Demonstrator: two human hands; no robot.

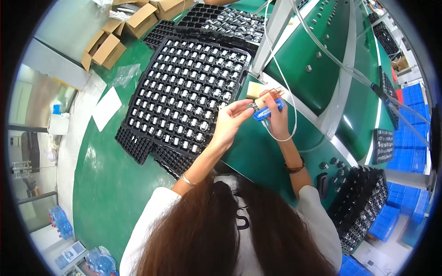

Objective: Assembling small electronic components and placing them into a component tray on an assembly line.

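My right hand [278,120] is closed around a blue hand tool [262,114] that has a thin white hose [296,120] looping off it. Pinched between the fingertips of my left hand [228,123] is a small metal part [252,106], held close to the tool's end. The fingers partly cover the part, so its exact shape is hidden. Just beyond both hands sits a pale yellow block [254,89]. To the left of my left hand lies a large black tray [247,64], its pockets filled with rows of small white-and-metal parts.
More black trays [163,33] lie behind and under the large one. Cardboard boxes [109,49] and a white sheet [107,109] are at the left. A metal post [275,39] and a green conveyor belt [294,55] carrying small parts stand at the right, with stacked trays [357,202] nearer.
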